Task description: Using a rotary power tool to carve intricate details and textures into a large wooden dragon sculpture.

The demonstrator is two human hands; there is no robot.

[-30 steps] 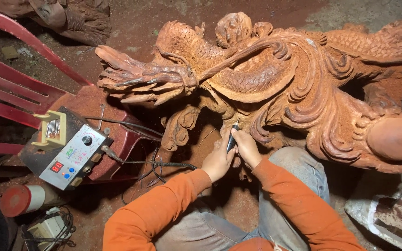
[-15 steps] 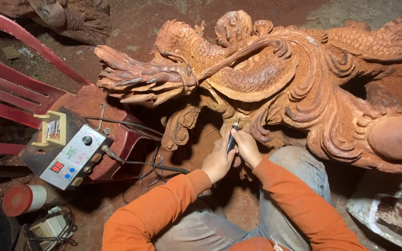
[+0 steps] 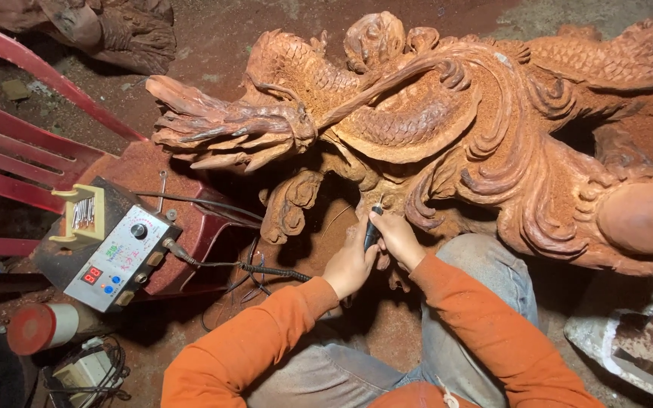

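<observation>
A large reddish-brown wooden carving [image 3: 447,128] with scales, claws and swirls lies across the view. My right hand [image 3: 400,236] grips a dark pen-shaped power carving tool [image 3: 372,227], its tip against the underside of the carving near the middle. My left hand [image 3: 351,264] wraps around the lower part of the same tool, steadying it. Both arms wear orange sleeves. A cable [image 3: 266,270] runs left from my hands to a grey control box [image 3: 111,253].
The control box, with a knob and a red display, sits on a red plastic chair [image 3: 32,159]. A red-capped can [image 3: 39,326] and a small device with wires [image 3: 85,370] lie lower left. A whitish block [image 3: 629,344] sits lower right. Sawdust-covered floor [image 3: 213,38] lies behind.
Both hands stay on the tool at the same spot under the carving; only slight shifts of the hands and view.
</observation>
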